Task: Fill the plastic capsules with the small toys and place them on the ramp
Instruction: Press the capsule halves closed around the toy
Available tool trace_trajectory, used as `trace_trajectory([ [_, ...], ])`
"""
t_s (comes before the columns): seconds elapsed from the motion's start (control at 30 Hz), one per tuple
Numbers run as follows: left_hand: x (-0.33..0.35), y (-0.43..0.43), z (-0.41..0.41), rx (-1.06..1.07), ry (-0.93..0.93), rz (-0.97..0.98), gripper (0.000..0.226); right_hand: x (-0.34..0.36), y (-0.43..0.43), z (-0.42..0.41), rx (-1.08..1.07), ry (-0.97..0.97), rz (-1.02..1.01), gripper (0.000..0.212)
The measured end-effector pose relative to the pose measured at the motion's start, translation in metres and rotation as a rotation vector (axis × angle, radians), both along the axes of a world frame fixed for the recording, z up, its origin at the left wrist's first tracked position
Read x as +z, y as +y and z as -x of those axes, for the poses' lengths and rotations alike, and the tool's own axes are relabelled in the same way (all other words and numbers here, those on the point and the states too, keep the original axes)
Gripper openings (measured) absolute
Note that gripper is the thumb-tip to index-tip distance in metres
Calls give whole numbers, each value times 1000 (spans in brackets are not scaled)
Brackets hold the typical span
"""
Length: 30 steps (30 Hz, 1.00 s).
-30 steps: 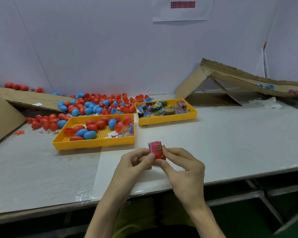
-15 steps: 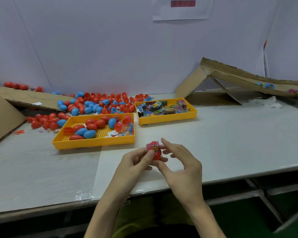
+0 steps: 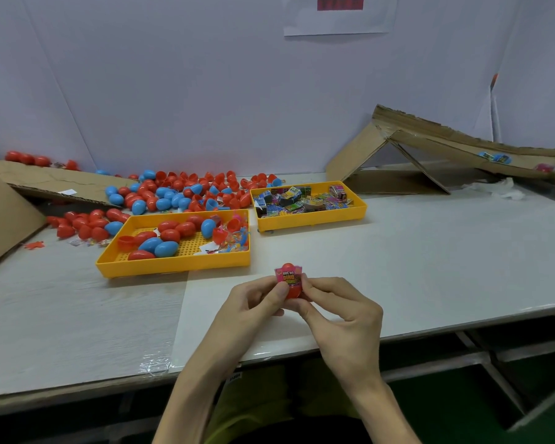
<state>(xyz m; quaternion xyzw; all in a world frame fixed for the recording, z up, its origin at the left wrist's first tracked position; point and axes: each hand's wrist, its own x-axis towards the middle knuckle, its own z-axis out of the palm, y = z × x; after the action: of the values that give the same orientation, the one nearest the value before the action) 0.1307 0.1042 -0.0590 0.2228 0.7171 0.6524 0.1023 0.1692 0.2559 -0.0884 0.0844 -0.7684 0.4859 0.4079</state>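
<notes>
With my left hand and right hand both pinching the small red plastic egg capsule just in front of the yellow plastic tray, I judge the pink printed packet needs tucking fully inside, so the halves seat squarely without catching it.

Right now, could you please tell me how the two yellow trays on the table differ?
The near tray holds red and blue capsules and small toys; the far tray holds printed packets. The near tray's perforated floor shows bare in places; the far tray's floor is almost covered. The near tray lies to the left; the far tray lies to the right, closer to the ramp. Both are yellow, rectangular and low-walled.
</notes>
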Motion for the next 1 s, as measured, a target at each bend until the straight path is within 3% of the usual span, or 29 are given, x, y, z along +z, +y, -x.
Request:
trace_trajectory([
  [0.23,0,-2,-1,-31,-22,22,43,8,0,-2,59,-3,53,41],
  [0.57,2,1,-2,-54,-5,42,39,5,1,-2,63,-8,83,33],
  [0.9,-1,-2,-2,79,30,-161,32,4,0,0,52,-6,-35,35],
  [1.0,-2,-3,-1,77,25,-176,29,7,0,-2,89,-33,25,31],
])
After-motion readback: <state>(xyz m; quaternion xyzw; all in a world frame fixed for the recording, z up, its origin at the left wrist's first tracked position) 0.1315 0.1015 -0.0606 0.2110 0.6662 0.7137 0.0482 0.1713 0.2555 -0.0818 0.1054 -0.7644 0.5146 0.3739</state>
